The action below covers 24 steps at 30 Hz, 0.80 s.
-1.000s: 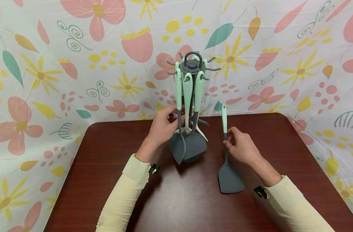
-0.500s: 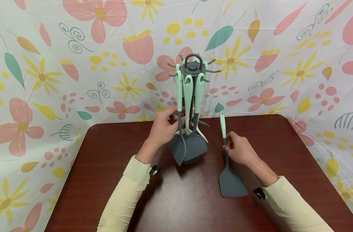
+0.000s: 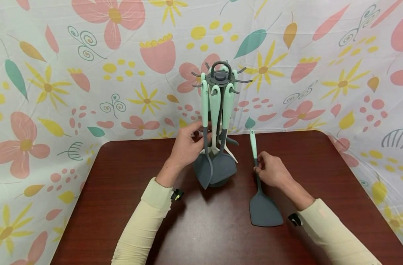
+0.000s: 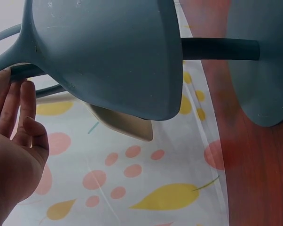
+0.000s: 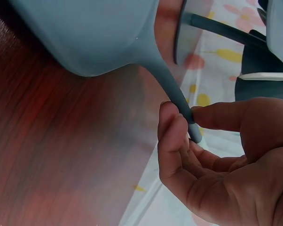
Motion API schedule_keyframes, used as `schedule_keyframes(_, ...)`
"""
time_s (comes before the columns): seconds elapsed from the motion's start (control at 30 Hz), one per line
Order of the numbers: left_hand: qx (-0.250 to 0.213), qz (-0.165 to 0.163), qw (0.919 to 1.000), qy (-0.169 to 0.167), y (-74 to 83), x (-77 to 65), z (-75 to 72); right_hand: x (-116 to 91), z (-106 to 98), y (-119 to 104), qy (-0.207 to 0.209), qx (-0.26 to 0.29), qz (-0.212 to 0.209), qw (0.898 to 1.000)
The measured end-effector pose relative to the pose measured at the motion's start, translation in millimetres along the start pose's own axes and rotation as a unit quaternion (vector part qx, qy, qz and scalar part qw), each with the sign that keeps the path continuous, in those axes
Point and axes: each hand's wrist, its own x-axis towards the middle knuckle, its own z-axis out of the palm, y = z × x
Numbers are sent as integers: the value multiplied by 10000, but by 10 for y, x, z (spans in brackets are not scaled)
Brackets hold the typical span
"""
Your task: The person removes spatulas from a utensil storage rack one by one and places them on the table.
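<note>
A grey spatula (image 3: 265,210) with a mint-green handle is tilted at the right part of the table, its broad blade toward me. My right hand (image 3: 271,169) pinches its dark shaft between thumb and fingers, just below the green part; the right wrist view shows this pinch on the shaft (image 5: 172,89). At the middle back stands a dark utensil rack (image 3: 220,77) with hooks and several hanging utensils. My left hand (image 3: 187,145) reaches behind the front utensils, and in the left wrist view its fingers (image 4: 26,101) curl at the rack's dark pole (image 4: 216,48).
A grey turner (image 3: 223,169) and another dark utensil (image 3: 202,169) hang at the rack's front, with a cream-coloured utensil (image 3: 229,152) behind. The rack's round base (image 4: 268,89) rests on the brown table (image 3: 201,228). A flowered cloth (image 3: 138,73) rises behind the table.
The spatula and my right hand have come down and slightly toward me, and the handle top has swung a little left. My left hand has stayed at the rack.
</note>
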Motion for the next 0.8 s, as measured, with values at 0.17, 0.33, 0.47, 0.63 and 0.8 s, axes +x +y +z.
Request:
schedule_keyframes(0.17, -30, 10, 10000, 7, -5, -5, 0, 43, 27, 40, -61, -29, 84, 9999)
schedule_keyframes(0.33, -83, 57, 9999, -51, -6, 2, -4, 66, 39, 72, -122, 8, 161, 9998)
schedule_keyframes(0.47, -71, 93, 9999, -82, -11, 11, -7, 80, 47, 97, -168, 46, 219, 9996)
schedule_keyframes(0.63, -21, 85, 9999, -88, -9, 11, -6, 99, 59, 114, -319, 126, 344, 9988)
schedule_keyframes(0.8, -17, 45, 10000, -54, -5, 10, -7, 127, 70, 121, -466, 145, 400, 9980)
